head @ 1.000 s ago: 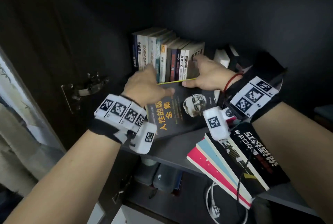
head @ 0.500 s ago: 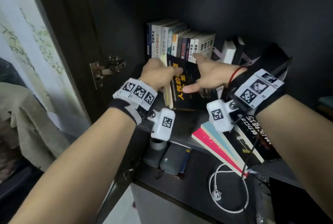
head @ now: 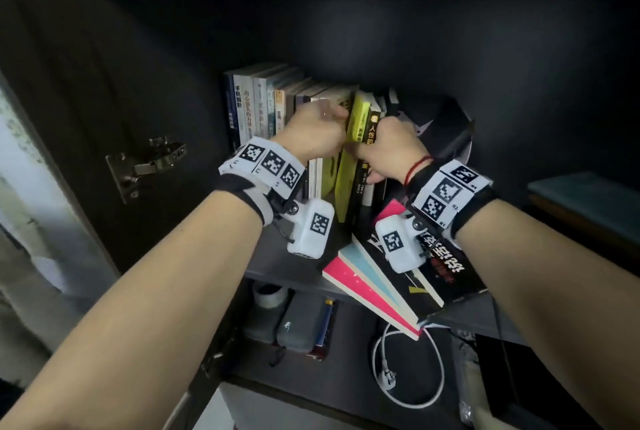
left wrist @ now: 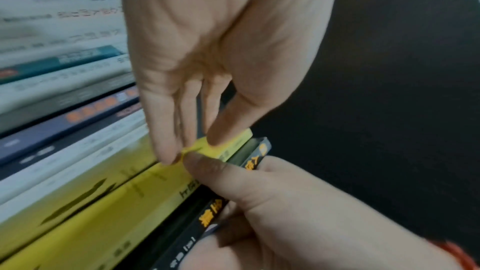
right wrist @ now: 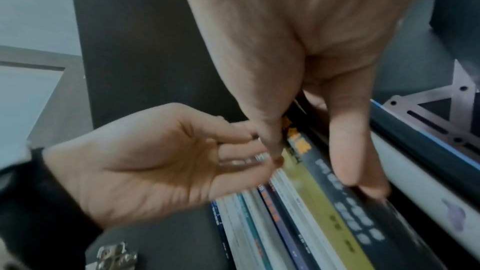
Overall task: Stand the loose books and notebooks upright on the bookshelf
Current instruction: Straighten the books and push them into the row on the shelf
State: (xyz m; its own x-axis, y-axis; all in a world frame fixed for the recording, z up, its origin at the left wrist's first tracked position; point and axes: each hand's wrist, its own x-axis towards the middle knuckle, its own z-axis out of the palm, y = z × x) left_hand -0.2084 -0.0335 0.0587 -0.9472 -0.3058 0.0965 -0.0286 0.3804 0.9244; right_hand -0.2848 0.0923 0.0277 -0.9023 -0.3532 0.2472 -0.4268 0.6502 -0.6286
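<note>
While the black book [head: 370,138] stands almost upright at the right end of the shelved row [head: 263,100], the right hand [head: 388,149] grips its spine and the left hand [head: 311,135] steadies the neighbours. From the left wrist, straight fingers [left wrist: 166,130] touch the yellow cover [left wrist: 103,202]. From the right wrist, thumb and fingers [right wrist: 348,151] pinch the spine; push squarely back, keeping the gap open.

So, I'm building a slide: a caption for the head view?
Both hands stand a black book upright beside a yellow book.
</note>
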